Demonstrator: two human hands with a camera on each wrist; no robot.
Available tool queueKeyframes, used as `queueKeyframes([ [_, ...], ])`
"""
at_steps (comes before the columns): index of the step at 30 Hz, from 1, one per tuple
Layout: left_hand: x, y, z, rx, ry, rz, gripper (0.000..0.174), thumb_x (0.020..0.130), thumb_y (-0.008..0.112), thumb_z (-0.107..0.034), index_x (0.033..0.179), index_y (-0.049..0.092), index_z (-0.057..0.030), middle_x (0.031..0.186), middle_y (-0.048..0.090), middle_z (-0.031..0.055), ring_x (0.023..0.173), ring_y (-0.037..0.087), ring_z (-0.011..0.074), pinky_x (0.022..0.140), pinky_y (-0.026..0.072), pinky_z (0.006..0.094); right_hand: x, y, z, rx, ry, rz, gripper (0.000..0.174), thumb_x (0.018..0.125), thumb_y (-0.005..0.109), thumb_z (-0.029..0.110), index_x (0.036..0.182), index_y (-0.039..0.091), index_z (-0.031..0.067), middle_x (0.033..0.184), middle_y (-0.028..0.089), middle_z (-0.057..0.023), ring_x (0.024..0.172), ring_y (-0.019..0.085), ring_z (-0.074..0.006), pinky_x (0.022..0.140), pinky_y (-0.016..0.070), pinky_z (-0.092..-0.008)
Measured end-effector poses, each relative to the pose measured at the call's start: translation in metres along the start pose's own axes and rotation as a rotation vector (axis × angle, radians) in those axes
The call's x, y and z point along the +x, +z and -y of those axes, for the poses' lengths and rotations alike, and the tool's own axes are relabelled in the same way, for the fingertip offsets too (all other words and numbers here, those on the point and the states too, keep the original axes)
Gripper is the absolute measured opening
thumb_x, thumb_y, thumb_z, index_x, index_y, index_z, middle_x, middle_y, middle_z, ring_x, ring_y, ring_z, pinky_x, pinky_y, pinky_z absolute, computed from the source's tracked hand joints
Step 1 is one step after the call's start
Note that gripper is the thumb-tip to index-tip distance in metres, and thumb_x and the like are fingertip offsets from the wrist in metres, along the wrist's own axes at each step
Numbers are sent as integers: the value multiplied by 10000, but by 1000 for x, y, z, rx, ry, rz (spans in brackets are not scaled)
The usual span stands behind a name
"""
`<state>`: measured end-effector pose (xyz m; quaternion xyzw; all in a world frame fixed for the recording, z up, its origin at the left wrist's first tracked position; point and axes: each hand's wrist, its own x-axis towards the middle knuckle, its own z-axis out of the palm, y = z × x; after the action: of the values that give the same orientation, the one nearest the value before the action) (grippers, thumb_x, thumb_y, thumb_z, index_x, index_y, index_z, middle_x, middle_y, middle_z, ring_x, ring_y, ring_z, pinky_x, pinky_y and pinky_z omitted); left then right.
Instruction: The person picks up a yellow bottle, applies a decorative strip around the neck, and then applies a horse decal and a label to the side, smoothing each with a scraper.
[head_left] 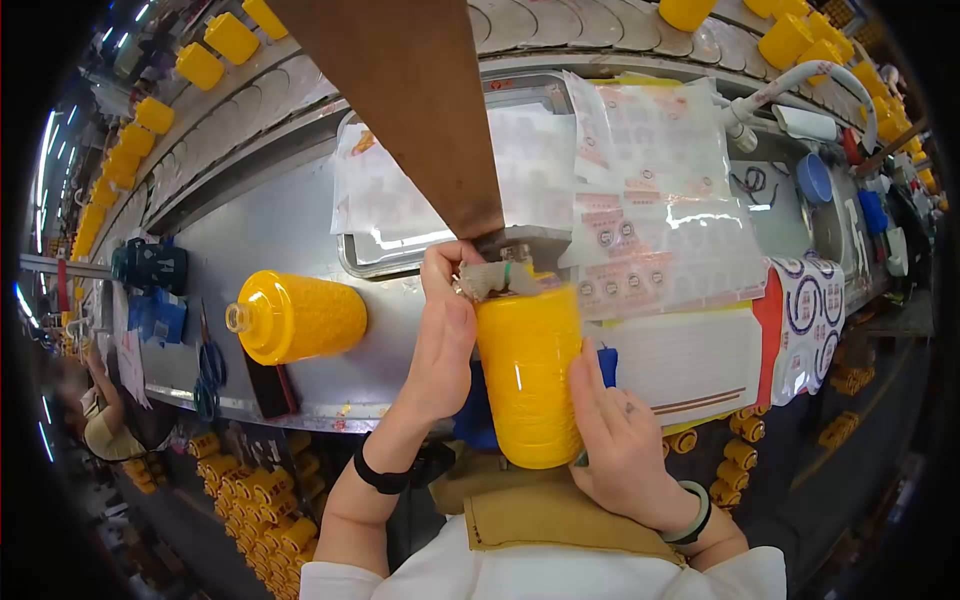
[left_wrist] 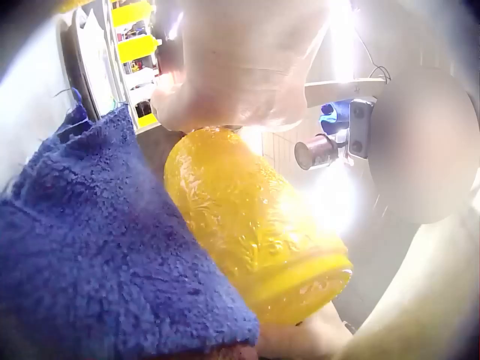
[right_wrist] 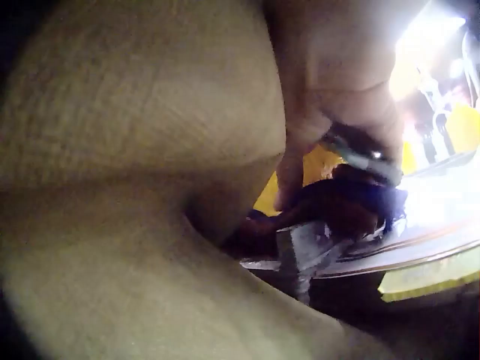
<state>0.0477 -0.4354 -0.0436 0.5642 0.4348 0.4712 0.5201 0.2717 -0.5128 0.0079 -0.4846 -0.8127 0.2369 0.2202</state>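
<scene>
A glossy yellow bottle [head_left: 528, 385], its surface wrinkled like film, stands between the hands under a brown beam. My left hand [head_left: 447, 335] curls its fingers at the bottle's upper end, beside a grey knit wrapping [head_left: 490, 280] that partly hides the neck. Along the bottle's right side my right hand [head_left: 622, 440] lays nearly straight fingers; its thumb is hidden. In the left wrist view the wrinkled yellow bottle [left_wrist: 240, 217] slants past a blue cloth [left_wrist: 112, 247]. Mostly the palm side [right_wrist: 150, 127] fills the right wrist view.
Overhead runs the brown beam [head_left: 420, 110]. On the metal table [head_left: 240, 215] lie another yellow bottle [head_left: 305, 318], scissors [head_left: 207, 365] and printed sheets [head_left: 650, 235]. A conveyor [head_left: 560, 25] carries several yellow bottles beyond. More yellow bottles [head_left: 255, 500] are stacked low at left.
</scene>
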Motion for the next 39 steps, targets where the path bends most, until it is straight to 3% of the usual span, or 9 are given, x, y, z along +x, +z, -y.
queueKeyframes([
  [6, 3, 13, -12, -63, -4, -60, 689, 1083, 271, -609, 1290, 385, 38, 1225, 394, 98, 1176, 427, 186, 1103, 307, 352, 0, -4, -4, -21, -154, -18, 835, 618, 694, -10, 1422, 508, -133, 1489, 496, -352, 667, 563, -255, 684, 496, -306],
  [8, 3, 9, -19, 10, -25, -228, 786, 1026, 231, -758, 1225, 481, -40, 1165, 435, 35, 1106, 435, 167, 1050, 296, 340, -1, -3, -6, 58, -46, -43, 870, 638, 734, 5, 1457, 473, -127, 1515, 471, -343, 713, 596, -263, 720, 517, -333],
  [14, -6, 6, -4, -82, -41, -128, 814, 1003, 220, -796, 1251, 471, -63, 1167, 418, 36, 1157, 393, 171, 1090, 248, 357, -1, 18, -25, 124, -58, -24, 966, 706, 799, 66, 1517, 330, -168, 1534, 448, -334, 787, 621, -299, 749, 525, -379],
  [21, -2, 7, 5, -284, -116, -26, 810, 977, 267, -826, 1303, 373, -93, 1203, 488, 23, 1230, 461, 168, 1108, 337, 359, -2, 3, -7, -1, -73, -53, 794, 689, 732, 28, 1409, 478, -189, 1466, 541, -303, 676, 569, -254, 643, 476, -348],
  [23, -3, 9, 3, -239, -121, -38, 802, 979, 272, -824, 1299, 374, -95, 1208, 488, 29, 1233, 468, 174, 1102, 351, 359, -1, -11, 4, -152, -279, 29, 733, 673, 690, -1, 1361, 523, -191, 1442, 556, -320, 674, 576, -241, 634, 474, -340],
  [25, 1, 13, -4, -234, -23, -36, 692, 1064, 291, -668, 1274, 341, -10, 1210, 460, 74, 1098, 484, 126, 1026, 368, 281, 2, -4, -1, -46, -255, 7, 707, 680, 665, -23, 1356, 535, -185, 1437, 540, -356, 662, 574, -235, 638, 483, -333],
  [27, 1, 14, -10, -193, -7, -49, 698, 1065, 291, -665, 1278, 340, -1, 1215, 440, 76, 1111, 477, 131, 1032, 365, 286, 3, 12, -7, -47, 34, -143, 657, 694, 638, -34, 1330, 564, -184, 1420, 541, -380, 630, 562, -219, 632, 484, -314],
  [34, -1, 13, 2, -156, -17, -85, 717, 1063, 285, -670, 1271, 343, 13, 1179, 393, 62, 1144, 434, 131, 1035, 355, 297, 4, -7, 6, -110, -271, 10, 706, 650, 677, -31, 1340, 583, -149, 1461, 517, -361, 660, 555, -211, 632, 483, -339],
  [39, 4, 9, -4, -279, -12, -155, 670, 1057, 308, -674, 1236, 363, -31, 1145, 433, 48, 1081, 435, 131, 1029, 348, 314, -2, 0, -6, 40, -107, -61, 770, 685, 745, 42, 1402, 526, -135, 1485, 514, -325, 772, 641, -274, 718, 529, -356],
])
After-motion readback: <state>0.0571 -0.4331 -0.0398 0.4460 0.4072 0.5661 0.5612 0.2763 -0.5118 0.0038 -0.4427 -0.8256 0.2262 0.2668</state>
